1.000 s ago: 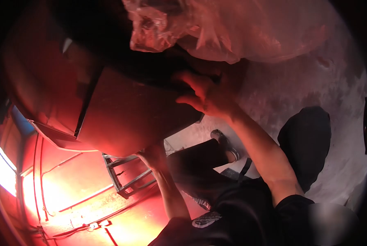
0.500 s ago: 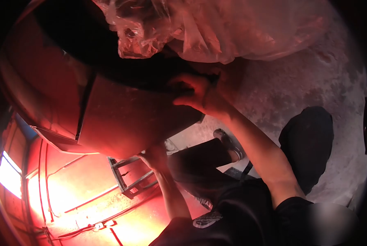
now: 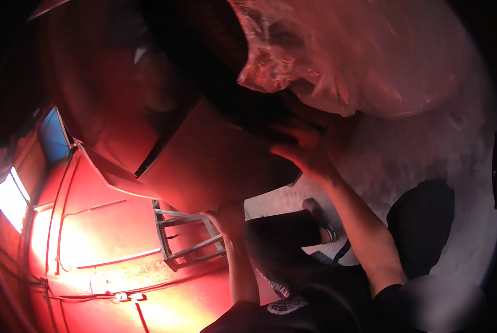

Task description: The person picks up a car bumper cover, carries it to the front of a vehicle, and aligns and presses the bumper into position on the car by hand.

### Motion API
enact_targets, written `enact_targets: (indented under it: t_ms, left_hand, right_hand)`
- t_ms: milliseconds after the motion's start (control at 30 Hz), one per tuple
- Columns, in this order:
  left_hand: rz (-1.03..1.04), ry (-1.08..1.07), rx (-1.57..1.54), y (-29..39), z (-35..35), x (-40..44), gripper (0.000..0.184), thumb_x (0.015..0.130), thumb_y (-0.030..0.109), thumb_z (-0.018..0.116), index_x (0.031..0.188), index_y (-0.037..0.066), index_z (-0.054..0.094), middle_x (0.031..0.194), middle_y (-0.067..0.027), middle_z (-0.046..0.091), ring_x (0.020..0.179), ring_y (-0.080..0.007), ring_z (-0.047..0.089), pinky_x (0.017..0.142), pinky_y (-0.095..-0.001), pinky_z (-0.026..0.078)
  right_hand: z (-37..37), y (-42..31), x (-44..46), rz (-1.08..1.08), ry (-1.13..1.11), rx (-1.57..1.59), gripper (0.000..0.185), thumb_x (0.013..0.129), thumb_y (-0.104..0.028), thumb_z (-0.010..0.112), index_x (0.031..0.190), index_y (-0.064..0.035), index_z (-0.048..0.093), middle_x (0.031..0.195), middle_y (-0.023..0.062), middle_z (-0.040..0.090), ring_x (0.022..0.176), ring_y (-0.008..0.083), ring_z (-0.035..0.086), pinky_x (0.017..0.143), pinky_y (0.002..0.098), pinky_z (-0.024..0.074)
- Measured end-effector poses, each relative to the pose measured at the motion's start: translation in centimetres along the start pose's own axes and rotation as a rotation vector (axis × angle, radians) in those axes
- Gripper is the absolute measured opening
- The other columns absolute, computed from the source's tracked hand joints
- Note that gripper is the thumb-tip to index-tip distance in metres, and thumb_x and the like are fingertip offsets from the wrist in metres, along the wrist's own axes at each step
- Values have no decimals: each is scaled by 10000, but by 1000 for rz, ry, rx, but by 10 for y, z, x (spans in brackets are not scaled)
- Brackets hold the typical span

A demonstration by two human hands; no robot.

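A glossy dark car bumper (image 3: 215, 161) fills the middle of the head view, lit red, with a dark seam between it and the neighbouring body panel (image 3: 109, 83). My left hand (image 3: 226, 218) is closed on the bumper's lower edge, its fingertips mostly hidden behind it. At the wheel-arch edge, my right hand (image 3: 309, 152) grips the bumper's other side, thumb on the outer face and fingers reaching into the dark arch. Shadow hides those fingertips. Crumpled clear plastic sheeting (image 3: 382, 61) covers something round just beyond the right hand.
Below the bumper stands a metal frame stand (image 3: 190, 244) near a brightly lit wall (image 3: 115, 238) with cables and outlets. A bright window (image 3: 11, 200) is at far left. My bent knee (image 3: 420, 227) and shoe (image 3: 319, 219) are over the concrete floor (image 3: 470, 183).
The camera view has shifted, so the bumper, plastic and both hands appear farther right and slightly lower. Both hands keep about the same places on the bumper.
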State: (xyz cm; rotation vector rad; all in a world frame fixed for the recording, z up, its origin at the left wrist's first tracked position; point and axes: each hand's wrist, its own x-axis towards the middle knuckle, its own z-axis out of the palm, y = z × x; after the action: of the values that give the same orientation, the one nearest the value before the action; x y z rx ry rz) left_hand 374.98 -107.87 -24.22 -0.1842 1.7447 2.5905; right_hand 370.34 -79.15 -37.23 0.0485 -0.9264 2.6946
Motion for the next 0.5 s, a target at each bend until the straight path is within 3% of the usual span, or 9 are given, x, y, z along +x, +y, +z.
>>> enact_targets:
  t_ms: [167,233,300,333,400,500]
  left_hand:
    - [32,11,99,-4,6,-1,1027,845,806,501,1556,84,336,1610,-136,328,1460,-359,310,1201,-584,244]
    - [7,26,74,-5,21,-5,1057,837,823,483,1555,61,333,1605,-150,333,1457,-364,315,1199,-583,247]
    - [26,-16,132,-9,36,-8,1065,847,858,386,1556,65,331,1544,-181,409,1420,-354,372,1175,-539,297]
    - [41,-31,162,-10,39,-8,1072,852,875,338,1556,66,330,1514,-196,447,1402,-349,400,1162,-517,321]
    - [27,-18,83,-12,28,-9,1090,841,880,346,1572,74,296,1551,-197,402,1415,-357,390,1168,-540,302]
    - [70,-27,-5,-14,14,-4,1104,829,885,362,1590,93,254,1600,-166,337,1438,-356,360,1178,-556,276]
  right_hand:
    - [-2,-13,4,-35,-8,-138,429,825,-172,817,1220,-36,720,1170,51,682,1102,130,605,890,262,499]
    - [1,0,5,73,34,163,422,833,-154,803,1226,-29,714,1151,42,697,1075,118,613,881,259,497]
    - [-5,17,0,102,75,129,413,841,-135,787,1230,-20,708,1144,39,705,1056,110,617,875,258,497]
    - [-11,25,-4,69,84,-51,409,846,-126,779,1232,-14,704,1147,41,704,1050,107,618,873,258,497]
    - [-14,21,-9,74,67,-212,404,851,-114,769,1232,-3,696,1172,46,695,1048,104,617,870,256,497]
    - [-14,7,-2,143,25,-168,403,850,-113,766,1227,8,689,1222,55,674,1062,107,612,878,258,495]
